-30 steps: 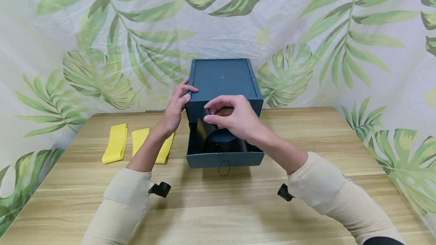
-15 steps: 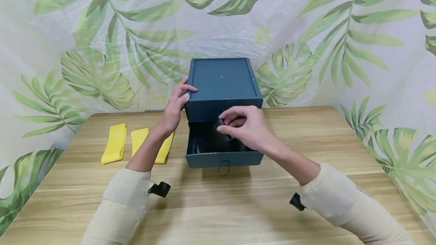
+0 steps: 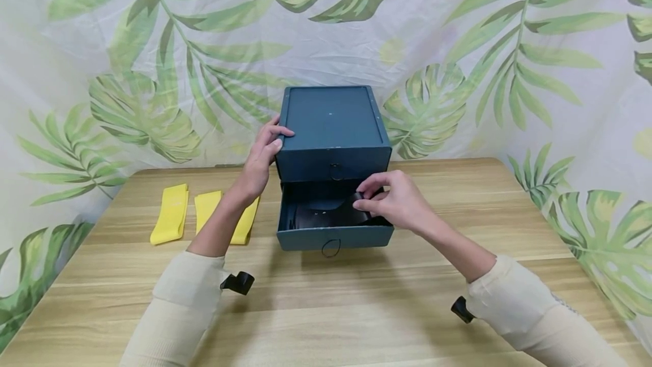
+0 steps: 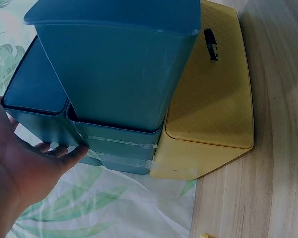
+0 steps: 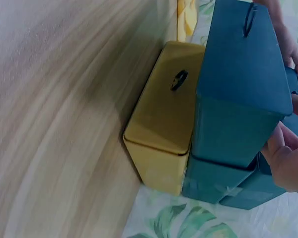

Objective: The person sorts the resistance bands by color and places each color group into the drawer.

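A blue drawer box [image 3: 330, 120] stands at the back of the table, with its blue drawer [image 3: 305, 240] pulled out. In the drawer lies a wide, pliant black band [image 3: 328, 218]. My right hand [image 3: 397, 201] pinches a raised end of this band between thumb and fingers, over the drawer's right side. My left hand [image 3: 261, 157] rests on the box's upper left edge with extended fingers. The left wrist view shows that hand [image 4: 25, 173] against the top drawer's side; in the right wrist view, the right hand [image 5: 290, 161] is partly cropped and the band is hidden.
Several yellow bands [image 3: 170, 214] lie on the wooden table [image 3: 326, 310] to the left, partly behind the left forearm. Both wrist views show a yellow drawer [image 4: 213, 89] beneath the blue ones. A leaf-print cloth [image 3: 326, 44] hangs behind the box.
My right hand has moved right and slightly down with the pinched end of the black band, which now lies lower and more spread along the drawer. My left hand has kept its place.
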The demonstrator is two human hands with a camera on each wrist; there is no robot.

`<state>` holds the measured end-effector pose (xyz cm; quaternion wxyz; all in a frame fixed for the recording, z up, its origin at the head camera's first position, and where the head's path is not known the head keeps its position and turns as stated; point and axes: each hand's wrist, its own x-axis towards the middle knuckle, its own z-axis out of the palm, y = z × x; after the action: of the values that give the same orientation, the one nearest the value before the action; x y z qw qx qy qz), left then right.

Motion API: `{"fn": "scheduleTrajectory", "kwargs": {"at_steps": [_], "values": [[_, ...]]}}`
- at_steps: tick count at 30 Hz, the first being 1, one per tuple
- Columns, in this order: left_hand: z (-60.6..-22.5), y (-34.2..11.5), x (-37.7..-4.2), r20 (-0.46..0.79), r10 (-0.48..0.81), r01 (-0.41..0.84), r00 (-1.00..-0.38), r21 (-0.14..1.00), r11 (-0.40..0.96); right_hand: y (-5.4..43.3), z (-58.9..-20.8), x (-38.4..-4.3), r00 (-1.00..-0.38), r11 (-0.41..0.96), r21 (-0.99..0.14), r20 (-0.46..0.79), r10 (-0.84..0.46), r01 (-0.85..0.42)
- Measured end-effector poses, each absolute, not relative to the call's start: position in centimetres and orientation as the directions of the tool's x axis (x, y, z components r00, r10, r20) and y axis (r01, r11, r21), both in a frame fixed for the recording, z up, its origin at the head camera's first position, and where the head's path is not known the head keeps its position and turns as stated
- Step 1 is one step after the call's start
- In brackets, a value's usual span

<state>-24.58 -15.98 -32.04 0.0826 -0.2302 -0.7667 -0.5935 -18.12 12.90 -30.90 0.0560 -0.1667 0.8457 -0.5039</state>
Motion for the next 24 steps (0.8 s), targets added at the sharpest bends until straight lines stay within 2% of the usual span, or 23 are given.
{"fn": "scheduleTrajectory", "kwargs": {"at_steps": [4,8,12,16,20,22,24], "values": [[-32.0,-15.9,-24.6,0.405,0.255,0.456,-0.878,0.870,0.188,13.1,-30.6,-18.2,-0.919,0.539,-0.793,0.068,-0.389,-0.286],[-31.9,-15.9,-24.7,0.403,0.255,0.454,-0.879,0.871,0.189,12.8,-30.0,-18.1,-0.894,0.652,-0.665,0.053,-0.445,-0.364],[-31.9,-15.9,-24.6,0.403,0.254,0.454,-0.879,0.869,0.194,12.5,-29.2,-17.8,-0.893,0.723,-0.568,0.049,-0.447,-0.393],[-32.0,-16.0,-24.6,0.398,0.254,0.450,-0.881,0.871,0.198,12.5,-28.6,-16.5,-0.887,0.734,-0.516,0.133,-0.442,-0.443],[-32.0,-16.0,-24.6,0.398,0.253,0.450,-0.882,0.871,0.196,12.0,-28.9,-14.4,-0.814,0.607,-0.555,0.278,-0.510,-0.569],[-32.0,-16.0,-24.6,0.400,0.254,0.452,-0.881,0.871,0.194,11.6,-29.6,-13.2,-0.780,0.500,-0.638,0.272,-0.564,-0.585],[-32.0,-16.0,-24.6,0.401,0.254,0.452,-0.880,0.871,0.194,11.1,-30.4,-12.1,-0.765,0.428,-0.727,0.205,-0.611,-0.536]]}}
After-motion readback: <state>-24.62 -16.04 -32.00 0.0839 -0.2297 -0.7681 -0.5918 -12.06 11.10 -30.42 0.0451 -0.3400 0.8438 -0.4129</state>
